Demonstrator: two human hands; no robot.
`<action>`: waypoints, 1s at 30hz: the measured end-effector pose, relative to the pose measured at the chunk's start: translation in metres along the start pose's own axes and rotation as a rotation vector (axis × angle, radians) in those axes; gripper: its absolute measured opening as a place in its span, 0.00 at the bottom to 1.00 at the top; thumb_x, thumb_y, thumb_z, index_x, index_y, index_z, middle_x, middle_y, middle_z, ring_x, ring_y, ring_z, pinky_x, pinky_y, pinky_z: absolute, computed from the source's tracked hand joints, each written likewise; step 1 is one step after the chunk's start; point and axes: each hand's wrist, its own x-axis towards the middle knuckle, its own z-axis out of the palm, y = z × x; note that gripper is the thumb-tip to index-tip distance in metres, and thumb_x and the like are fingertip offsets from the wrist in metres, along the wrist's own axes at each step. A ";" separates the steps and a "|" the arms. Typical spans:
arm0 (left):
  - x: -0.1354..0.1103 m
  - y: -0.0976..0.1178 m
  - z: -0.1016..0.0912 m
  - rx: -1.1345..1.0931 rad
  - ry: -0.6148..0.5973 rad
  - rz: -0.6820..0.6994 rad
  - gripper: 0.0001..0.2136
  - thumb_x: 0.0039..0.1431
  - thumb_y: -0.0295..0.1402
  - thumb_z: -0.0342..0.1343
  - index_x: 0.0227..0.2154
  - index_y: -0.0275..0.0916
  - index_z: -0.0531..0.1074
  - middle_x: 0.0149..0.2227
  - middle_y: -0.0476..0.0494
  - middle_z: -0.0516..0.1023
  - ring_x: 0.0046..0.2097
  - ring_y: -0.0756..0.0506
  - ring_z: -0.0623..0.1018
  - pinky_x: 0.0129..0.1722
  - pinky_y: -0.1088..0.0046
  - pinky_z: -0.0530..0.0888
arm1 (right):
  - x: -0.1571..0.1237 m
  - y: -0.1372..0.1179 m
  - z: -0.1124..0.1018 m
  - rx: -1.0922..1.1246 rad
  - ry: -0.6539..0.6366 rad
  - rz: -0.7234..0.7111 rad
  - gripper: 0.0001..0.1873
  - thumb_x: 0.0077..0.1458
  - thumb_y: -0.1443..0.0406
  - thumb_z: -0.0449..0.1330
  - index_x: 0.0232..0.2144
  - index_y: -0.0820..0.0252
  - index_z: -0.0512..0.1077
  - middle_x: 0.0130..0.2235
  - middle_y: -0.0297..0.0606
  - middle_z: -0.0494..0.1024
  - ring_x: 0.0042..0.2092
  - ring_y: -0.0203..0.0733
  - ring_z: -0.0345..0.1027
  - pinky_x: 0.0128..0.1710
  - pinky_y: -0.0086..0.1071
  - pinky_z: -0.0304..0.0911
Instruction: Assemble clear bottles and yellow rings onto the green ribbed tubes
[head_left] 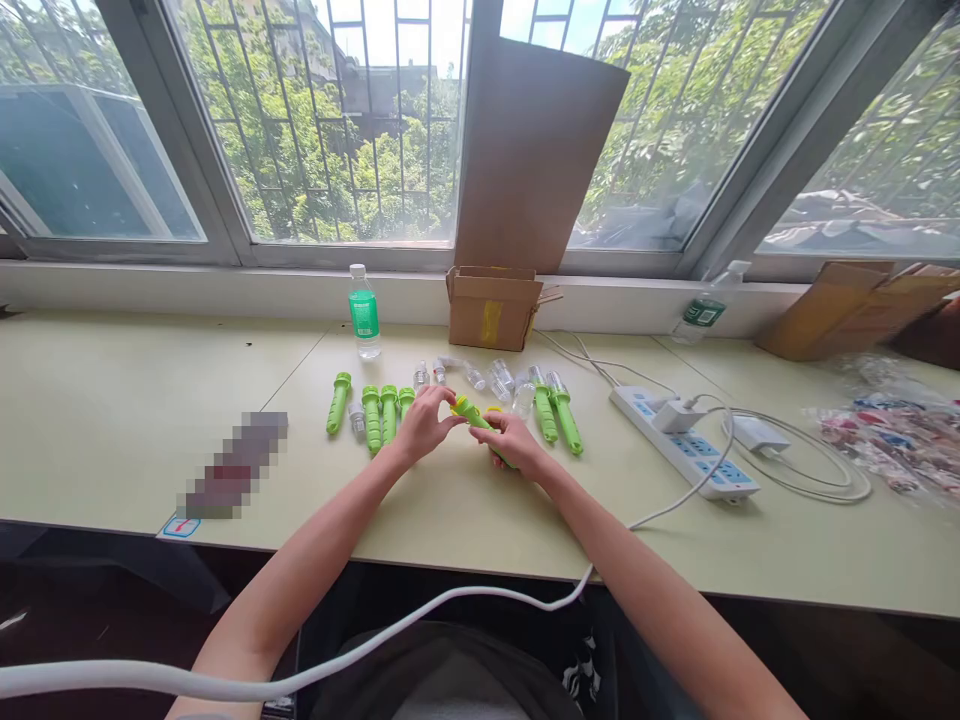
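Note:
Between both hands is a green plastic tube [471,411] with a yellow piece at its upper end, tilted over the table. My right hand [516,446] wraps round its lower body. The fingers of my left hand [429,424] pinch at the yellow end. Left of my hands stand or lie several similar green tubes [371,418] with green tops. To the right lie two green tubes [562,410] with clear tops. Several clear plastic caps [501,378] are scattered just behind my hands. A yellow ring-like piece shows partly behind my right hand.
A water bottle [364,318] and an open cardboard box [491,312] stand along the window sill. A white power strip [684,445] with cables lies right. Plastic bags [892,430] lie far right. A white cable crosses in front of me.

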 end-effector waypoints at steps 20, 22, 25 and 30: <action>-0.002 -0.003 0.003 0.008 0.027 -0.017 0.11 0.50 0.35 0.62 0.33 0.40 0.68 0.37 0.45 0.75 0.43 0.43 0.74 0.43 0.62 0.72 | 0.001 0.002 0.000 0.069 -0.005 0.020 0.19 0.45 0.51 0.62 0.22 0.59 0.64 0.18 0.26 0.62 0.15 0.31 0.58 0.12 0.26 0.53; -0.002 -0.005 0.005 -0.003 0.034 -0.019 0.11 0.51 0.36 0.62 0.35 0.40 0.68 0.37 0.45 0.75 0.42 0.43 0.74 0.42 0.63 0.72 | 0.001 0.001 0.000 0.081 -0.004 0.016 0.19 0.46 0.51 0.62 0.22 0.59 0.64 0.19 0.27 0.63 0.15 0.30 0.58 0.12 0.26 0.53; -0.003 -0.006 0.007 -0.012 0.038 -0.021 0.11 0.51 0.36 0.62 0.36 0.40 0.68 0.37 0.45 0.75 0.43 0.43 0.74 0.41 0.63 0.73 | 0.001 0.002 0.000 0.103 -0.012 0.014 0.19 0.46 0.51 0.62 0.22 0.60 0.64 0.20 0.27 0.63 0.15 0.30 0.58 0.12 0.26 0.52; -0.002 -0.006 0.007 -0.016 0.042 -0.031 0.12 0.50 0.37 0.62 0.35 0.40 0.68 0.37 0.44 0.75 0.43 0.43 0.74 0.41 0.62 0.73 | 0.003 0.005 -0.001 0.132 -0.032 0.015 0.19 0.46 0.52 0.62 0.22 0.61 0.65 0.21 0.29 0.64 0.15 0.30 0.59 0.11 0.26 0.53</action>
